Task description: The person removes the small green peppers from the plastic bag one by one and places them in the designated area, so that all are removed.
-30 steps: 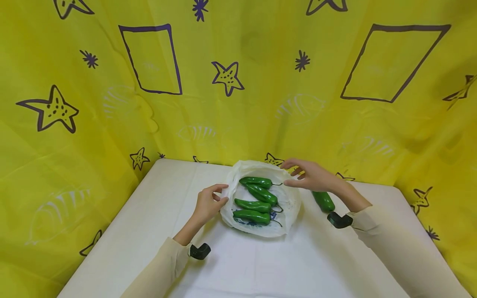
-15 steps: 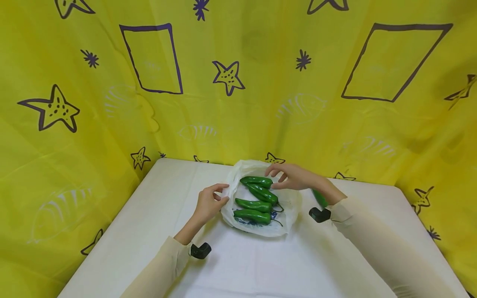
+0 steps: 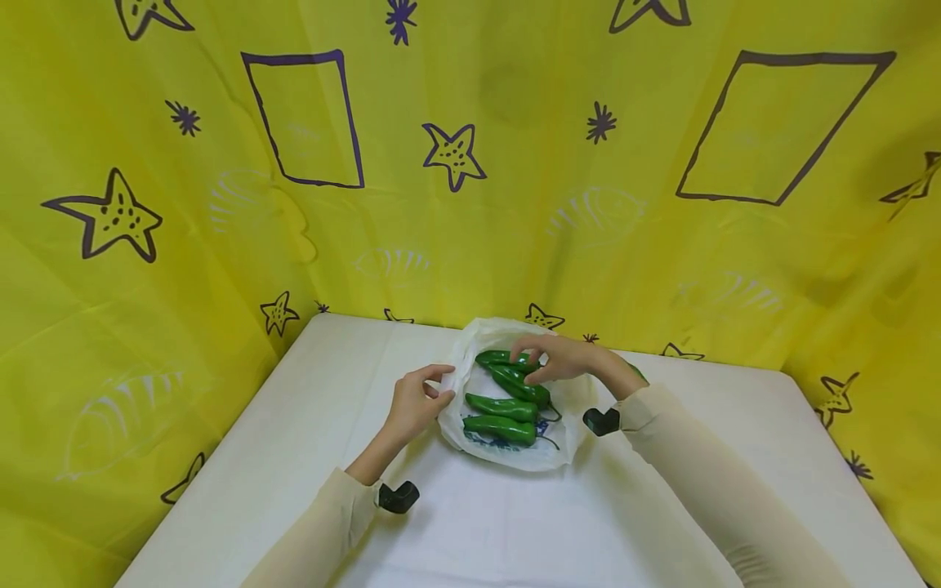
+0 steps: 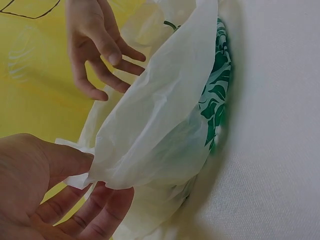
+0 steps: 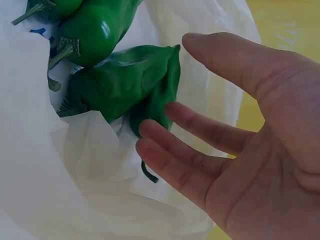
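Observation:
Several green peppers (image 3: 500,429) lie side by side in a white plastic bag (image 3: 448,425) with its mouth spread wide. At the bag's left side my left hand (image 3: 412,404) pinches the rim between thumb and fingers, which the left wrist view shows close up. My right hand (image 3: 562,359) hovers over the far peppers, its thumb and fingers apart and nothing held. In the right wrist view, the fingertips come close to a dark green pepper (image 5: 120,80) inside the bag; whether they touch it I cannot tell.
Another green pepper (image 3: 641,373) lies outside the bag, mostly hidden behind my right forearm. The bag stands on a white table (image 3: 353,359) near its back edge. A yellow curtain (image 3: 515,229) with star drawings hangs behind and at the sides.
My right hand has moved left and slightly down, from the bag's right rim to above the far peppers. My left hand keeps its hold on the rim.

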Motion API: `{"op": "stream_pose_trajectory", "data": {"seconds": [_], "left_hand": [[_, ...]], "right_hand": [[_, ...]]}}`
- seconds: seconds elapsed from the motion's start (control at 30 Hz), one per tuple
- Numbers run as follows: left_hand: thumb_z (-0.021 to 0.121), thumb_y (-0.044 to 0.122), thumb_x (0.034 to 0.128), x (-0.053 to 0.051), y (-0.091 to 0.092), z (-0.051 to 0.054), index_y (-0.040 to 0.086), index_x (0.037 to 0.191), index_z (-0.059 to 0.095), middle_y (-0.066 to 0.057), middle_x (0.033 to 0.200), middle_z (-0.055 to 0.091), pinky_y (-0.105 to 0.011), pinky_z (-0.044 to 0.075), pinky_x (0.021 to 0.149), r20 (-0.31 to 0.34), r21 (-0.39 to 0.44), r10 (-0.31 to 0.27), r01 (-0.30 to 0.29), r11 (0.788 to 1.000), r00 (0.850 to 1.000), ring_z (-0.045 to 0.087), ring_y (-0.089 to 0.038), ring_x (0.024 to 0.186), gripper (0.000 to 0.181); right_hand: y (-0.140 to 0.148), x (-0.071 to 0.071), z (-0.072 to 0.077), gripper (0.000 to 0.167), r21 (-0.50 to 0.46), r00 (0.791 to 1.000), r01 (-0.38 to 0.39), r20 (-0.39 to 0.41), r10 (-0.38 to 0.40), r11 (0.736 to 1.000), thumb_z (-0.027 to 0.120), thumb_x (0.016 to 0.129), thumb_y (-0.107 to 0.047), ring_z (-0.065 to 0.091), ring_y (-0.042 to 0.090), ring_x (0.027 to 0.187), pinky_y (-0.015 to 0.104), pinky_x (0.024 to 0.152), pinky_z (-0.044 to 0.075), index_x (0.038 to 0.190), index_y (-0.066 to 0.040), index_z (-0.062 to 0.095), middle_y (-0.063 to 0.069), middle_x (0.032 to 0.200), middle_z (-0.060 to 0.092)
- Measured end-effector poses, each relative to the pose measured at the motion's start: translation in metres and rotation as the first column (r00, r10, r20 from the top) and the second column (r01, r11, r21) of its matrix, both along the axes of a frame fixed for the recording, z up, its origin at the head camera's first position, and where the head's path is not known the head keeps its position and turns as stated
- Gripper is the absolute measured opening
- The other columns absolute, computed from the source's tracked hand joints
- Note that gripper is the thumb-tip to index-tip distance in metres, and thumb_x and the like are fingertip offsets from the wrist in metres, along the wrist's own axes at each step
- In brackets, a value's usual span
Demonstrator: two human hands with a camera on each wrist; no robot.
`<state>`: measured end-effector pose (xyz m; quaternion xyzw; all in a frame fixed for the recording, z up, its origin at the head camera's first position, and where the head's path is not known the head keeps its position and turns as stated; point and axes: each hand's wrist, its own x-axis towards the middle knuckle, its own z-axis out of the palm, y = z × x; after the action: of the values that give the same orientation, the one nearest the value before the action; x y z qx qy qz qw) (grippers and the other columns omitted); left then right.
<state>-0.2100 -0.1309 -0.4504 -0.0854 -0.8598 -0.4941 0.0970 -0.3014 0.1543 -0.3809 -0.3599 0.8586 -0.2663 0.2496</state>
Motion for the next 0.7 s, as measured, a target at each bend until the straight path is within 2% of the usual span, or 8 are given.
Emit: {"op": "stream_pose_trajectory", "data": {"seconds": [0.1, 0.27, 0.37, 0.53, 0.7], "left_hand": [[0.078, -0.001, 0.0862, 0.000, 0.001, 0.000, 0.004, 0.121, 0.074, -0.016, 0.105, 0.071, -0.022, 0.050, 0.053, 0.006, -0.005, 0.002, -0.002, 1.000, 1.000, 0.060, -0.015, 0.071, 0.036], [0.078, -0.001, 0.0864, 0.000, 0.001, 0.001, 0.005, 0.121, 0.074, -0.015, 0.105, 0.070, -0.022, 0.050, 0.054, 0.014, -0.008, 0.007, -0.007, 1.000, 1.000, 0.060, -0.016, 0.072, 0.036], [0.078, -0.001, 0.0865, 0.000, 0.001, 0.002, 0.005, 0.121, 0.074, -0.015, 0.105, 0.070, -0.022, 0.049, 0.054, 0.017, -0.005, 0.007, -0.006, 1.000, 1.000, 0.060, -0.016, 0.072, 0.036], [0.078, -0.001, 0.0862, 0.001, 0.002, 0.001, 0.005, 0.121, 0.074, -0.015, 0.105, 0.070, -0.022, 0.049, 0.054, 0.024, -0.003, 0.010, -0.010, 1.000, 1.000, 0.060, -0.016, 0.072, 0.036], [0.078, -0.001, 0.0863, 0.001, 0.003, 0.001, 0.005, 0.121, 0.074, -0.015, 0.105, 0.070, -0.022, 0.049, 0.054, 0.023, -0.009, 0.012, -0.012, 1.000, 1.000, 0.060, -0.016, 0.072, 0.036]], "right_hand": [[-0.001, -0.001, -0.003, 0.039, 0.028, 0.999, 0.017, 0.039, -0.018, 0.999, 0.071, 0.098, -0.015, 0.059, 0.034, 0.119, 0.042, 0.083, 0.057, 0.134, -0.008, 0.056, 0.020, 0.137, 0.055], [-0.005, -0.003, -0.007, 0.041, 0.062, 0.998, 0.020, 0.050, -0.023, 0.998, 0.071, 0.097, -0.012, 0.065, 0.027, 0.096, 0.041, 0.075, 0.058, 0.135, -0.006, 0.057, 0.026, 0.128, 0.060], [-0.008, -0.003, -0.009, 0.041, 0.082, 0.998, 0.042, 0.038, -0.045, 0.996, 0.072, 0.096, -0.011, 0.066, 0.025, 0.091, 0.041, 0.074, 0.058, 0.134, -0.007, 0.058, 0.026, 0.126, 0.061], [-0.013, -0.001, -0.014, 0.039, 0.122, 0.998, 0.051, -0.027, -0.048, 0.991, 0.075, 0.094, -0.011, 0.066, 0.031, 0.105, 0.039, 0.079, 0.058, 0.131, -0.010, 0.061, 0.021, 0.129, 0.061], [-0.018, 0.001, -0.018, 0.039, 0.148, 0.995, 0.030, -0.094, -0.016, 0.988, 0.076, 0.093, -0.009, 0.061, 0.038, 0.119, 0.044, 0.090, 0.056, 0.130, -0.011, 0.063, 0.018, 0.133, 0.060]]}}
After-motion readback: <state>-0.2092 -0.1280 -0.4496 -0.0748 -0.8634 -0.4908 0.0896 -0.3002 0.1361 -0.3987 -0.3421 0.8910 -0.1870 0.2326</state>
